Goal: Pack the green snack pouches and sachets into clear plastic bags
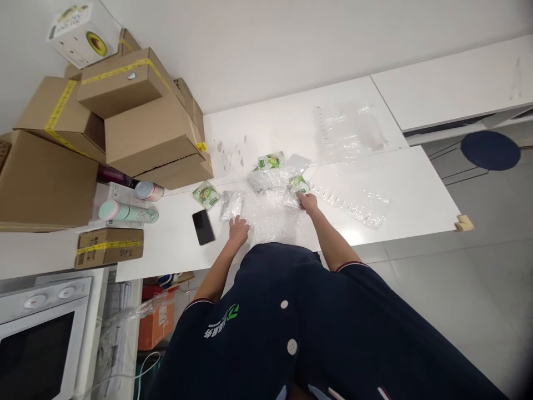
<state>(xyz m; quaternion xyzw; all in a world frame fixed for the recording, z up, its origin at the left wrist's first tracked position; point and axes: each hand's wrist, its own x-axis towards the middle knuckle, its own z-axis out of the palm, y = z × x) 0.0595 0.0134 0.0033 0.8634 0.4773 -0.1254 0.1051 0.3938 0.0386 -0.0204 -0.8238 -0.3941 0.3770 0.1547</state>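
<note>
My right hand is closed on the edge of a small green and silver foil packet, in front of my body. My left hand is open, its fingers apart, just below a plain silver packet; whether it touches the packet is hard to tell. Clear bubble wrap lies between my hands. Beyond it are another green packet and a silver one, partly under crumpled clear plastic. To the left lies a green packet with an avocado picture.
A black phone lies left of my left hand. Cardboard boxes are piled at the left, near a mint bottle and a lidded jar. Clear air-cushion film spreads over the right side of the white table. A blue stool stands beyond.
</note>
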